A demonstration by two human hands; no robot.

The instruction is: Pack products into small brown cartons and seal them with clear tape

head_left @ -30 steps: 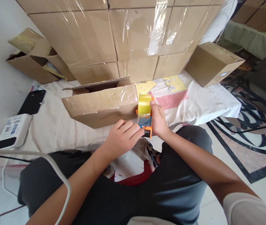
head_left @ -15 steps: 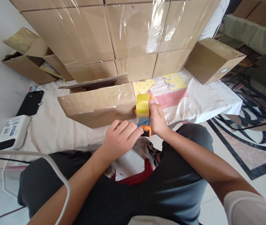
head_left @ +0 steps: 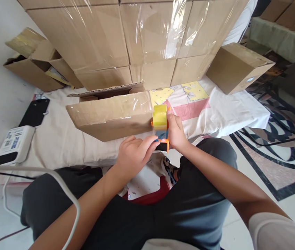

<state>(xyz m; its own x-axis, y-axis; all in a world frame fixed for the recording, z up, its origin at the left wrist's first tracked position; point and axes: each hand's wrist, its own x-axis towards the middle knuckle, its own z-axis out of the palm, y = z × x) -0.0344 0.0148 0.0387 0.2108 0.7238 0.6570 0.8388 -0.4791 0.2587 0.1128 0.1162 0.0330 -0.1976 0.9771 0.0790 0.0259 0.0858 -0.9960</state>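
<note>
My right hand (head_left: 176,132) grips an orange and blue tape dispenser (head_left: 167,145) by its right side. A wide roll of yellowish packing tape (head_left: 160,117) sits on it. My left hand (head_left: 136,152) is closed, thumb and index finger pinched at the loose end of the tape by the dispenser's front, beside its dark blade guard. Just behind and to the left of the dispenser, a long cardboard box (head_left: 111,119) lies on the cloth-covered surface. One flap (head_left: 105,89) stands raised on its far side, and clear tape shines along its near upper edge.
Stacked cartons (head_left: 97,38) under clear tape form a wall behind. A closed carton (head_left: 237,67) stands at right; an open carton (head_left: 34,73) is at far left. A black phone (head_left: 35,111) and a white device (head_left: 14,145) lie at left. A pale cable (head_left: 68,191) loops in front.
My left fingers have shifted from lying over the dispenser's front to a thumb-and-index pinch there. The dispenser stays nearly in place in my right hand. The view has shifted slightly.
</note>
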